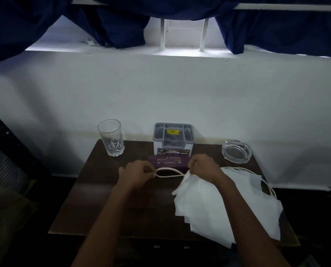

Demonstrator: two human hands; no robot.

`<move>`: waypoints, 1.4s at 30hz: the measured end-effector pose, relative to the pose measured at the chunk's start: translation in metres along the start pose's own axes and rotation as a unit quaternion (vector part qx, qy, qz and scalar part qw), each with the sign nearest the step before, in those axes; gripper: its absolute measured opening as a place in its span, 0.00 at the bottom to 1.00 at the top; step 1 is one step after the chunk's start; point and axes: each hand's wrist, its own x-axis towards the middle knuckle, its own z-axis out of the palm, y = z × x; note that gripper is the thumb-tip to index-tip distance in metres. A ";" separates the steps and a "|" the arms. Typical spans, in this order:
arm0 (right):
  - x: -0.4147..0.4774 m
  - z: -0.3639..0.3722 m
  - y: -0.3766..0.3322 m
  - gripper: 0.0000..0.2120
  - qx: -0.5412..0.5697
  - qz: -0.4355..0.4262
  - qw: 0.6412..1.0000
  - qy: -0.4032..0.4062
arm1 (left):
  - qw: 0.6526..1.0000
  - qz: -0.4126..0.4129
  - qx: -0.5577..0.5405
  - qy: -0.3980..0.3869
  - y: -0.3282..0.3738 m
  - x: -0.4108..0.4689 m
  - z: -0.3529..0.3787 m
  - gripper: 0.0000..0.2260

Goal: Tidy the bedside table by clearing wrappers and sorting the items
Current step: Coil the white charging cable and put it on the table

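Left hand [135, 175]: fingers curled, pinching the outer end of the cord loop [168, 171].
Right hand [203, 166]: fingers curled, gripping the mouth of the white bag [218, 205] where the loop meets the fabric.
Hand spacing: apart, joined only by the loop stretched between them.
Bag location: spread on the table [95, 199] under and behind the right wrist, with its lower corner overhanging the near edge.
Second cord [264, 182]: lies slack along the bag's outer side, to the right of the right hand.
Bag material: thin fabric-like sheet, creased. Judged very light, limp and non-fragile; it will not keep a shape unless folded flat.
Cord: soft, round and flexible. Judged easy to pinch, with little tendency to slip.
Hold points: the loop end and the bag mouth, as gripped now. For folding, the corners of the sheet are the likely next holds.
Purple case [168, 161]: just beyond the loop, between the two hands. Appears rigid.
Grey box [173, 139]: directly behind the case, lid on. Judged stiff and light.
Glass tumbler [111, 138]: beyond the left hand, upright. Fragile and smooth; take it by the wall.
Glass ashtray [236, 151]: beyond the right hand. Judged heavy and breakable; take it by the rim.
Caution: a dragged cord could snag the case.
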 end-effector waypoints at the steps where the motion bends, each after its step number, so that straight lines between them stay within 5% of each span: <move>1: -0.003 -0.001 0.000 0.13 0.024 -0.002 1.000 0.019 | 1.000 0.005 -0.006 0.019 0.001 0.000 0.001 0.02; 8: -0.029 0.004 0.024 0.08 0.118 0.072 0.971 0.195 | 0.976 0.068 -0.062 0.197 0.032 -0.012 0.012 0.06; 15: -0.038 0.027 0.050 0.13 0.034 0.137 0.990 -0.017 | 0.938 0.140 -0.065 0.309 0.079 -0.024 -0.001 0.04; 20: -0.050 0.019 0.051 0.07 0.100 0.123 0.984 0.080 | 0.929 0.170 -0.053 0.324 0.119 -0.030 -0.026 0.07; 22: -0.059 0.004 0.045 0.09 0.255 0.152 0.941 0.161 | 0.924 0.181 -0.075 0.328 0.132 -0.038 -0.035 0.08; 23: -0.064 -0.003 0.042 0.08 0.391 0.173 0.885 0.184 | 0.922 0.186 -0.092 0.328 0.138 -0.042 -0.039 0.07; 26: -0.073 -0.021 0.041 0.15 0.748 0.151 0.635 0.123 | 0.915 0.218 -0.133 0.313 0.152 -0.056 -0.049 0.07; 29: -0.077 -0.043 0.045 0.27 0.833 0.106 0.536 0.080 | 0.904 0.277 -0.182 0.269 0.160 -0.072 -0.056 0.05; 32: -0.082 -0.071 0.042 0.29 0.860 0.075 0.498 0.077 | 0.894 0.260 -0.313 0.189 0.166 -0.096 -0.059 0.04; 35: -0.099 -0.092 0.034 0.24 0.856 0.046 0.506 0.094 | 0.885 0.225 -0.385 0.132 0.160 -0.113 -0.055 0.05; 39: -0.129 -0.119 0.016 0.03 0.815 0.040 0.548 0.182 | 0.918 0.205 -0.334 0.059 0.145 -0.134 -0.042 0.04; 42: -0.153 -0.140 0.003 0.04 0.795 0.024 0.567 0.215 | 0.931 0.240 -0.275 -0.011 0.139 -0.149 -0.035 0.06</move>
